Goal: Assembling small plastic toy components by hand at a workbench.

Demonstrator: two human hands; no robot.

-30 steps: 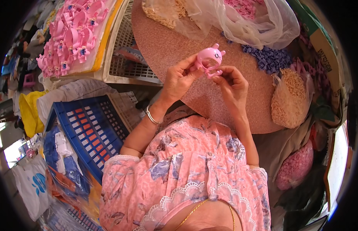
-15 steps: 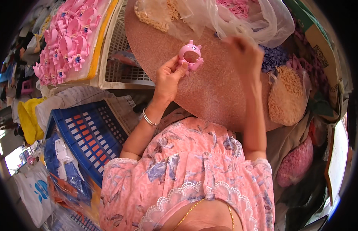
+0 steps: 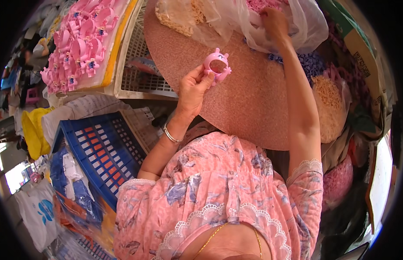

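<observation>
My left hand (image 3: 195, 89) pinches a pink plastic animal-shaped toy part (image 3: 217, 66) over the round table (image 3: 236, 104). This piece has two small ears, little arms and a large round hole through its middle. At the far side, my right hand (image 3: 276, 25) is in the mouth of a clear plastic bag (image 3: 307, 26) of small pink parts (image 3: 264, 5). Its fingers are bent together at the pink parts; whatever they hold is too small to make out.
Another bag of cream-coloured parts (image 3: 175, 19) lies far left on the table. Blue parts (image 3: 307, 64) and a bag of beige parts (image 3: 329, 108) are at the right. Many pink toy pieces (image 3: 82, 47) fill a tray on a crate (image 3: 132, 93); a blue basket (image 3: 101, 151) stands below.
My right hand has moved forward from above the table into the bag of pink parts, its arm stretching out. The left hand with the toy part has shifted slightly right.
</observation>
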